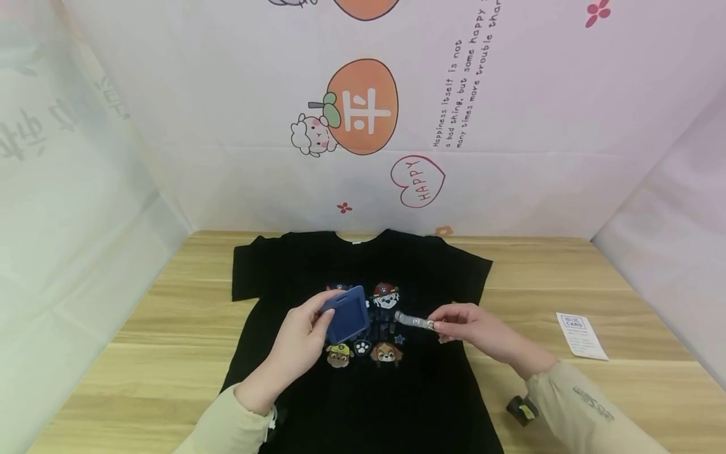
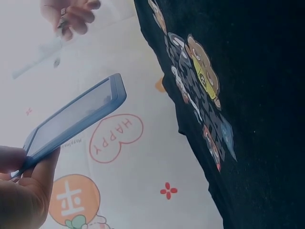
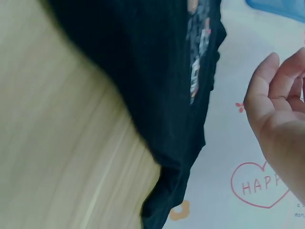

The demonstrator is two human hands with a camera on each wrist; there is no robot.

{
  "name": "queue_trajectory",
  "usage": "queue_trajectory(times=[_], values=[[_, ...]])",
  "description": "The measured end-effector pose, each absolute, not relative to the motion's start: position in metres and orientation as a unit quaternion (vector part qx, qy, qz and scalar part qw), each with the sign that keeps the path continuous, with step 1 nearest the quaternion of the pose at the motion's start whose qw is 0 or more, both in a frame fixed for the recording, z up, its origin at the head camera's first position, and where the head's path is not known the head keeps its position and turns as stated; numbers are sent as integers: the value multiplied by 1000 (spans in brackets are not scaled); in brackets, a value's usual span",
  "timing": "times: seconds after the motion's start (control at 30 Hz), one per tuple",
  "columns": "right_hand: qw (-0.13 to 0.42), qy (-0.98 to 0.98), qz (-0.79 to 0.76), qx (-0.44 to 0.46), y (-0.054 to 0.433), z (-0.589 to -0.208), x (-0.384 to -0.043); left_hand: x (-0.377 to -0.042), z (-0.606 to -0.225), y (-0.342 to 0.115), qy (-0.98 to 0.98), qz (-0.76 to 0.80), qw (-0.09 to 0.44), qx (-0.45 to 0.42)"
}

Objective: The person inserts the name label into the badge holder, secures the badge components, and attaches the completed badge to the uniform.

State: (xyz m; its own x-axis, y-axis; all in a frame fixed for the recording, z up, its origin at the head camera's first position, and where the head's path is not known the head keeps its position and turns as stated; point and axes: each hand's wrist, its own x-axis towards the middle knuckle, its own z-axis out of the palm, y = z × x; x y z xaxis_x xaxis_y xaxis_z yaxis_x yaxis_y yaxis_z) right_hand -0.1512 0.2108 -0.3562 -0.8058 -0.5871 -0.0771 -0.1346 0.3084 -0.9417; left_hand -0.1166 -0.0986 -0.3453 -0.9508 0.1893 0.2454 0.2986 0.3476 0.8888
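Note:
My left hand (image 1: 300, 337) pinches a dark blue badge holder (image 1: 347, 315) by one edge, thumb on its face, above a black T-shirt (image 1: 397, 397). In the left wrist view the badge holder (image 2: 76, 114) is tilted, with a pale flat face inside its rim. To its right, my right hand (image 1: 467, 328) pinches the end of a clear badge strap (image 1: 413, 321) with round snaps. The strap's free end points toward the badge holder, apart from it. In the right wrist view my right hand (image 3: 281, 109) has curled fingers; the strap cannot be made out there.
The T-shirt lies spread on a wooden table (image 1: 153, 353), its cartoon print (image 1: 387, 354) facing up. A white card (image 1: 582, 336) lies at the right. A patterned white cloth (image 1: 255, 176) hangs behind and around the table.

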Motion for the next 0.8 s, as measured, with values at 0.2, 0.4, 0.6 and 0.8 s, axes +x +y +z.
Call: queue_trajectory(times=[0.2,0.4,0.6,0.8], values=[[261,799,-490,-229,210,-366,-160,-113,-345,-102,-816,-557,45,-145],[290,803,-459,-245,207,-373,-165,-113,-346,-105,-817,-557,44,-143],[289,814,-424,-274,203,-377,-170,-113,-347,-105,-826,-544,51,-142],[267,812,-427,-294,199,-383,-177,-113,-346,-104,-823,-548,48,-143]])
